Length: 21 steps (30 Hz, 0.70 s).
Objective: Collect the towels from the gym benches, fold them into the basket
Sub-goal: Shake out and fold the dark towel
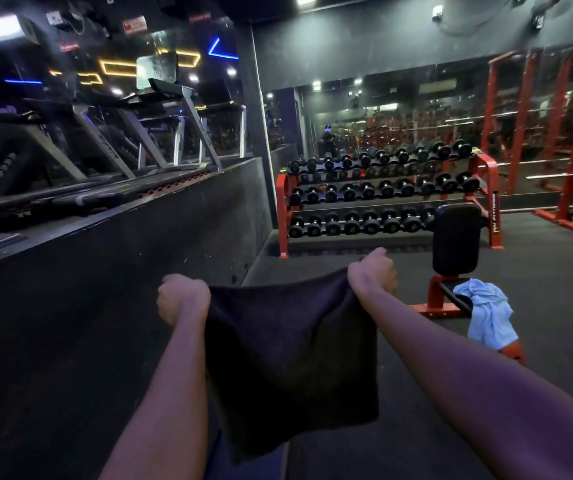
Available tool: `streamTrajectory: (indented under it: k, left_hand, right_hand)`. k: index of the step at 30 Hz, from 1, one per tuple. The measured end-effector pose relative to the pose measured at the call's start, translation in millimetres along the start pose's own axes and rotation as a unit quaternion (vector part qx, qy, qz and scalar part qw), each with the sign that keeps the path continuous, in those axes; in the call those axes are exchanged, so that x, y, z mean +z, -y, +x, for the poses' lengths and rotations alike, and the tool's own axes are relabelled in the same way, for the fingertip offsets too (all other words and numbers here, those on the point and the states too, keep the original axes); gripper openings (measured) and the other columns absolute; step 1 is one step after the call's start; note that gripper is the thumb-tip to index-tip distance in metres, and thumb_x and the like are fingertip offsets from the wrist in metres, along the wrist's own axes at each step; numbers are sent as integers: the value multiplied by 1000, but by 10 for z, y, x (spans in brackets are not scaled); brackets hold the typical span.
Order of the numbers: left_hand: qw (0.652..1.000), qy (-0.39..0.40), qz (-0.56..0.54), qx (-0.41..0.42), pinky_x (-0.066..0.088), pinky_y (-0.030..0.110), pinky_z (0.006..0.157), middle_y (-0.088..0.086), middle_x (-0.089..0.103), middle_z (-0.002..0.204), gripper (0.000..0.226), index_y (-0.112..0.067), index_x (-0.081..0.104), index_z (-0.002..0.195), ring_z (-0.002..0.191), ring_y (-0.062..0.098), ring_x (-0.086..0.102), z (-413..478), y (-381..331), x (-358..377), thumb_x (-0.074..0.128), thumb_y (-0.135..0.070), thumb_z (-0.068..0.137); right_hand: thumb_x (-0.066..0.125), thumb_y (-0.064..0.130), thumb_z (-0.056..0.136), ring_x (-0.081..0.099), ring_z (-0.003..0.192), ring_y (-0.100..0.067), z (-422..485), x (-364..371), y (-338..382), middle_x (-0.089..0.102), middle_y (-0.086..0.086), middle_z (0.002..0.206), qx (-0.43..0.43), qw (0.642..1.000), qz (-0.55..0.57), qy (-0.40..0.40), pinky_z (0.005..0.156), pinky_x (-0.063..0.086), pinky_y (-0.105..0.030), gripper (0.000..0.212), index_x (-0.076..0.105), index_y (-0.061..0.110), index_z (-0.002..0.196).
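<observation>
A dark towel point(288, 362) hangs spread in front of me, held up by its two top corners. My left hand point(182, 299) grips the left corner and my right hand point(373, 273) grips the right corner, both with fingers curled round the cloth. A light blue towel point(487, 311) lies crumpled over the seat of a red and black gym bench point(454, 240) to the right, beyond my right arm. No basket is in view.
A red dumbbell rack point(382, 199) with several black dumbbells stands ahead against a mirror wall. Treadmills point(105, 150) sit on a raised dark platform point(115, 244) at the left. Red squat racks point(572, 140) line the right side. Dark rubber floor point(537, 271) lies around the bench.
</observation>
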<state>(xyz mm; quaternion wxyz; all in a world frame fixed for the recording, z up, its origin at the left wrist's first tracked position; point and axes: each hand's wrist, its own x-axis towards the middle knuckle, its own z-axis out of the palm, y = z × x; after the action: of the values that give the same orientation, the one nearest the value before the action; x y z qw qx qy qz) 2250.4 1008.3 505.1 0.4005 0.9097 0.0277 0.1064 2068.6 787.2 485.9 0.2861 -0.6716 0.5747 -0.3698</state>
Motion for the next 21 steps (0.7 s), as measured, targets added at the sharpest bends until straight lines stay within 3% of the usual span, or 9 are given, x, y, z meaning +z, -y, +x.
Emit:
streamTrajectory:
  k: [3, 6, 9, 12, 14, 16, 18, 21]
  left_hand:
    - [995, 90, 17, 29, 56, 46, 85, 19, 64, 112, 33, -3, 63, 110, 102, 37, 63, -124, -47, 60, 56, -17, 81]
    - [981, 160, -24, 108, 56, 43, 87, 18, 66, 108, 30, -5, 65, 102, 98, 36, 65, -343, -168, 190, 53, -22, 80]
    - [961, 204, -60, 175, 56, 38, 84, 16, 67, 100, 24, -7, 67, 91, 92, 32, 65, -526, -280, 259, 52, -24, 84]
    - [943, 219, -70, 239, 53, 31, 79, 14, 68, 95, 14, -9, 64, 81, 91, 30, 65, -603, -337, 286, 58, -21, 87]
    - [927, 236, -44, 289, 49, 29, 75, 15, 68, 96, 12, -13, 65, 83, 90, 29, 64, -594, -327, 290, 56, -18, 90]
    - [907, 276, -39, 315, 56, 34, 72, 14, 67, 90, 19, -16, 66, 79, 83, 29, 64, -532, -271, 266, 51, -6, 87]
    - [891, 321, -63, 314, 61, 42, 65, 13, 67, 83, 31, -19, 67, 73, 78, 29, 67, -469, -222, 214, 50, 6, 78]
    - [870, 372, -130, 297, 61, 37, 58, 19, 66, 86, 38, -10, 69, 78, 74, 26, 68, -474, -198, 131, 45, 19, 80]
  right_hand:
    - [60, 19, 84, 63, 109, -36, -135, 136, 115, 67, -16, 113, -17, 997, 4, 69, 87, 51, -38, 28, 60, 10, 110]
    - [61, 27, 86, 67, 101, -34, -353, 339, 244, 71, -16, 104, -77, 985, 36, 148, 82, 53, -33, 25, 69, 7, 98]
    - [65, 27, 86, 72, 65, -26, -550, 426, 336, 73, -11, 77, -127, 966, 92, 204, 60, 60, -30, 21, 64, 13, 71]
    - [70, 23, 85, 64, 43, -15, -648, 466, 370, 70, -6, 66, -173, 947, 133, 236, 45, 54, -25, 18, 61, 15, 71]
    - [68, 20, 87, 62, 39, -11, -657, 469, 365, 68, -7, 62, -188, 936, 158, 252, 42, 52, -23, 15, 65, 10, 77]
    - [67, 17, 89, 61, 41, -8, -652, 450, 351, 66, -7, 63, -191, 927, 172, 274, 45, 55, -25, 12, 67, 7, 84]
    - [73, 18, 86, 63, 49, -8, -634, 399, 322, 70, -8, 71, -193, 913, 186, 306, 49, 57, -26, 13, 68, 6, 91]
    - [84, 22, 73, 66, 60, -11, -603, 344, 293, 73, -7, 76, -232, 904, 163, 318, 52, 54, -24, 26, 70, 9, 90]
